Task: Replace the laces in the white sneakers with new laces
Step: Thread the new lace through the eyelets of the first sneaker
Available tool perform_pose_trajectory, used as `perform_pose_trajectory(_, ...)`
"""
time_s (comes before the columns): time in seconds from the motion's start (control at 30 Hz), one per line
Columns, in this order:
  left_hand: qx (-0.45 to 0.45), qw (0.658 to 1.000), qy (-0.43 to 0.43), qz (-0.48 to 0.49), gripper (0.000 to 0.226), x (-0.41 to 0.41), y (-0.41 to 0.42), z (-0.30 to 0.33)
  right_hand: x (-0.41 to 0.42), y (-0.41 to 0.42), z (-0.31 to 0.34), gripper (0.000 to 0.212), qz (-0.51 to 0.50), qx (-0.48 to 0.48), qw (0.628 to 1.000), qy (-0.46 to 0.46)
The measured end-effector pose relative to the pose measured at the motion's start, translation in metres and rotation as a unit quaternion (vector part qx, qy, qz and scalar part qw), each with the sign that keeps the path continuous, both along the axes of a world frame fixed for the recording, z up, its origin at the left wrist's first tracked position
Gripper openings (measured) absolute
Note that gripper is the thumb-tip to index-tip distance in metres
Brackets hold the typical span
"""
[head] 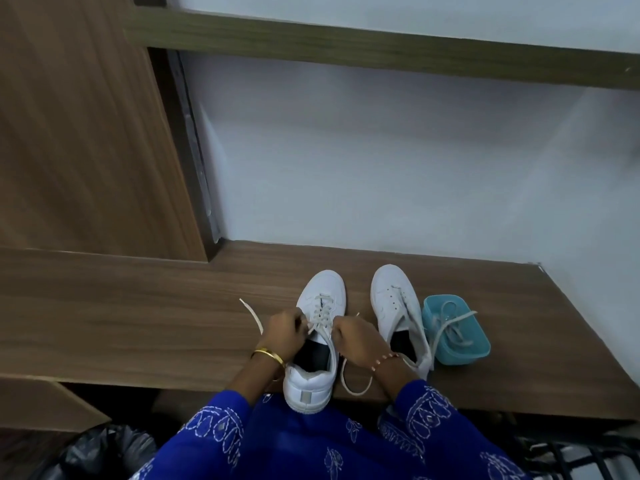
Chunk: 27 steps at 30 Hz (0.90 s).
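Fingers on the left hand (282, 329) pinch one lace end, the right hand (353, 339) pinches the other, both over the near sneaker (313, 344) on the wooden shelf (138, 313). Best bet: pull both ends evenly so the crossings sit flat. The second sneaker (398, 313) looks unlaced; the teal tub (479, 351) holds laces, old or new, can't tell.

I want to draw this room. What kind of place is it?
Probably a room at home, maybe a bedroom. There is a built-in wooden desk against a plain wall, a wooden cupboard panel, and white sneakers being laced on the desk.
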<state>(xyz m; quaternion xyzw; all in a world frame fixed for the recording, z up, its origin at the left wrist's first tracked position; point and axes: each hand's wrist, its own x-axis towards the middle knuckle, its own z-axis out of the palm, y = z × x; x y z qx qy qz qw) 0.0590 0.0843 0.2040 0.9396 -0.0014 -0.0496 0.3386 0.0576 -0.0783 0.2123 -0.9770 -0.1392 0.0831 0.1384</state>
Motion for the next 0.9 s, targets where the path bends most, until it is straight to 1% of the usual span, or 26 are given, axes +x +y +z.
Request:
perform_pose_trajectory(0.1,0.018,1.000,0.011,-0.002,0.033,0.001,-0.002,0.006,0.004,-0.004,0.004,0.027,0.021,-0.105,0.992,-0.060)
perform_pose_trajectory(0.17,0.032,0.999,0.019,-0.005,0.037,0.005,-0.001,0.009,0.005,-0.005,0.004,0.029,0.029,-0.133,0.989,-0.063)
perform_pose_trajectory(0.2,0.038,0.999,0.022,-0.012,0.035,0.006,-0.001,0.011,0.005,-0.005,0.003,0.028,0.028,-0.125,0.990,-0.056)
perform_pose_trajectory(0.23,0.043,0.999,0.023,-0.016,0.031,0.005,-0.001,0.013,0.004,-0.005,0.000,0.025,0.024,-0.098,0.994,-0.042)
perform_pose_trajectory(0.27,0.039,0.999,0.025,-0.022,0.026,0.004,0.000,0.013,0.003,-0.006,-0.002,0.024,0.011,-0.043,0.999,-0.017)
perform_pose_trajectory(0.3,0.029,0.999,0.028,-0.028,0.026,0.003,0.001,0.012,0.003,-0.007,-0.004,0.030,-0.009,0.025,1.000,0.014)
perform_pose_trajectory(0.33,0.025,0.999,0.031,-0.029,0.032,0.002,0.003,0.011,0.004,-0.010,-0.004,0.038,-0.028,0.093,0.994,0.041)
perform_pose_trajectory(0.4,0.014,0.999,0.035,-0.013,0.043,0.000,0.007,0.011,0.005,-0.016,0.004,0.040,-0.058,0.185,0.979,0.068)
perform_pose_trajectory(0.47,-0.042,0.999,0.024,0.013,0.047,-0.001,0.008,0.018,0.002,-0.021,0.015,0.036,-0.088,0.248,0.961,0.085)
perform_pose_trajectory(0.5,-0.101,0.994,0.016,0.042,0.049,-0.001,0.007,0.022,0.000,-0.020,0.021,0.037,-0.102,0.283,0.949,0.090)
perform_pose_trajectory(0.53,-0.174,0.982,0.011,0.078,0.051,-0.001,0.005,0.026,-0.002,-0.019,0.025,0.038,-0.121,0.322,0.934,0.099)
perform_pose_trajectory(0.6,-0.316,0.940,0.027,0.127,0.056,-0.001,0.005,0.033,-0.005,-0.016,0.030,0.036,-0.168,0.413,0.887,0.121)
perform_pose_trajectory(0.67,-0.424,0.895,0.043,0.130,0.060,0.001,0.009,0.040,-0.006,-0.012,0.038,0.036,-0.190,0.499,0.836,0.126)
perform_pose_trajectory(0.7,-0.466,0.875,0.046,0.122,0.057,0.002,0.010,0.043,-0.005,-0.010,0.042,0.039,-0.191,0.541,0.810,0.126)
perform_pose_trajectory(0.77,-0.537,0.834,0.052,0.115,0.045,0.002,0.010,0.050,-0.004,-0.007,0.051,0.042,-0.183,0.623,0.750,0.123)
perform_pose_trajectory(0.8,-0.563,0.817,0.057,0.111,0.039,0.000,0.008,0.054,-0.003,-0.006,0.056,0.039,-0.176,0.657,0.722,0.122)
perform_pose_trajectory(0.83,-0.578,0.807,0.060,0.104,0.036,-0.001,0.006,0.057,-0.002,-0.005,0.061,0.035,-0.169,0.687,0.696,0.122)
perform_pose_trajectory(0.9,-0.595,0.798,0.061,0.076,0.032,-0.003,0.000,0.064,0.000,-0.003,0.071,0.027,-0.156,0.736,0.647,0.126)
